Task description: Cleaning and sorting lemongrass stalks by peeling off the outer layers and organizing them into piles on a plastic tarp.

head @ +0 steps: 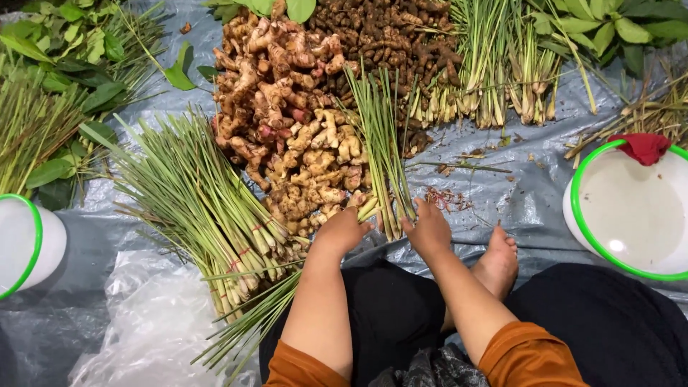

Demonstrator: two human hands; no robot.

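crumpled clear plastic bag (154, 326), lower left, on grey tarp (530, 201)

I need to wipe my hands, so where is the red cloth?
In the head view, the red cloth hangs over the far rim of the white bowl at the right, beyond the right hand.

Beside the ginger pile (301, 136), the lemongrass bundle's (383, 154) butt ends are hidden under both hands, the left bowl (29, 247) is cut by the frame edge, and the right bowl (631, 215) partly too.

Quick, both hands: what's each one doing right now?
Left hand: closed on the base of the lemongrass bunch.
Right hand: closed on the same bunch.
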